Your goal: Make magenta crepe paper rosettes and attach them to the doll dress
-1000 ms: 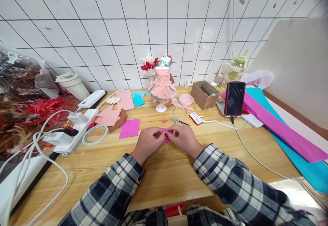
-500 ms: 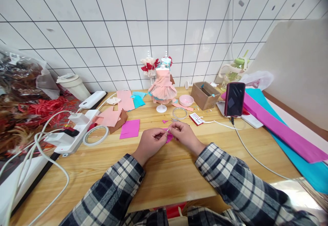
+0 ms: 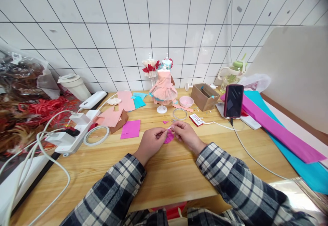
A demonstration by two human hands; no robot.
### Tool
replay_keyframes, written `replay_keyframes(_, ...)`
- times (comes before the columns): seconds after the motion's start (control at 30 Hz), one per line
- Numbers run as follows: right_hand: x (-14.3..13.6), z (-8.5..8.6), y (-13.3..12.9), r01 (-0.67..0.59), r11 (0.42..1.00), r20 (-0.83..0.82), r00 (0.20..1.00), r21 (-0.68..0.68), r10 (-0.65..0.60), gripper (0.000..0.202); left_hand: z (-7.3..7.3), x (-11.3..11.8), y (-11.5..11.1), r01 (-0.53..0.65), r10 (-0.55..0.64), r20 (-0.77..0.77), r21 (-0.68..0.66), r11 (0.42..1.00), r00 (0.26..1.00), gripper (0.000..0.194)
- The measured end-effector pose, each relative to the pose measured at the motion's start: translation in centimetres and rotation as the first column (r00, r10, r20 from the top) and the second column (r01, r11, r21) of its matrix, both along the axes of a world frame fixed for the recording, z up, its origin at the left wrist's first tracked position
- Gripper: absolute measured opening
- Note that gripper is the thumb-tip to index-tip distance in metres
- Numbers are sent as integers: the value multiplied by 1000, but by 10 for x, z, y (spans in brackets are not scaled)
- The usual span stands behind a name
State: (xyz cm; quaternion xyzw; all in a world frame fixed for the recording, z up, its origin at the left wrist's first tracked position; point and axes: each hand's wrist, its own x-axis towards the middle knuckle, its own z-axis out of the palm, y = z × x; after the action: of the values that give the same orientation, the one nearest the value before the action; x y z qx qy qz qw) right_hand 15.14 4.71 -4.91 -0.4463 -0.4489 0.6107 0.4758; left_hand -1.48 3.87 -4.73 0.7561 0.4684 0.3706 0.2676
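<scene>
Magenta crinkled piece (image 3: 169,136), one, apparently pinched between two hands, left (image 3: 153,140) and right (image 3: 186,135), fingertips nearly meeting.

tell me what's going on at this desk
A person's left hand and right hand pinch a small gathered magenta piece between them, above the wooden table. A flat magenta sheet lies to the left, and a small dress form in a pink dress stands behind the hands.

L hand (image 3: 152,142) & R hand (image 3: 186,135) close, fingers prob. pinched, forearms angled in
</scene>
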Motion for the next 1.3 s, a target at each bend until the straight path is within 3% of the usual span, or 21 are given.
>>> replay_keyframes(0.4,13,-1,7,32,999,-180,983,-28,-37,22,3,1,-1,13,-13,49,-5,1000,999,19)
replay_keyframes(0.5,20,5,15,144,987,-137,982,75,-132,28,3,1,-2,16,-15,38,-8,1000,999,20)
replay_keyframes(0.6,40,23,28,333,896,-62,942,294,-330,30,5,3,-4,32,-31,-17,11,999,999,20)
replay_keyframes(0.67,61,40,39,421,760,41,863,495,-504,28,7,4,-7,65,-62,-81,37,997,995,20)
replay_keyframes(0.7,73,48,46,436,675,118,783,595,-610,27,8,4,-7,84,-77,-111,53,995,991,20)
replay_keyframes(0.73,86,55,53,423,595,211,666,683,-716,26,8,4,-8,97,-87,-133,68,993,987,21)
replay_keyframes(0.8,112,64,66,356,499,353,402,790,-845,26,7,3,-9,108,-93,-153,91,990,984,20)
replay_keyframes(0.83,123,65,73,295,494,407,312,818,-859,27,7,3,-9,109,-93,-154,98,989,984,20)
replay_keyframes(0.9,140,63,85,145,560,533,189,816,-825,29,6,2,-9,115,-98,-151,104,988,984,20)
replay_keyframes(0.97,150,56,92,77,611,602,116,788,-790,30,5,1,-9,126,-110,-148,104,987,983,19)
replay_keyframes(1.0,152,51,94,84,605,598,95,792,-796,30,5,1,-10,132,-116,-149,103,986,982,19)
replay_keyframes(1.03,151,47,93,113,577,571,85,809,-817,30,6,1,-10,135,-119,-150,103,985,982,19)
replay_keyframes(1.1,141,38,86,208,466,457,90,860,-885,30,7,2,-11,139,-122,-153,102,985,981,19)
replay_keyframes(1.17,121,29,71,305,348,322,131,887,-937,31,7,2,-10,142,-126,-151,103,985,981,19)
replay_keyframes(1.2,108,25,63,342,318,274,170,884,-946,32,6,2,-10,137,-121,-143,108,985,982,19)
replay_keyframes(1.23,94,22,54,340,335,261,244,879,-934,32,6,1,-10,127,-112,-131,117,985,985,20)
replay_keyframes(1.3,66,16,38,194,461,333,463,866,-821,29,5,0,-8,92,-78,-102,141,986,992,21)
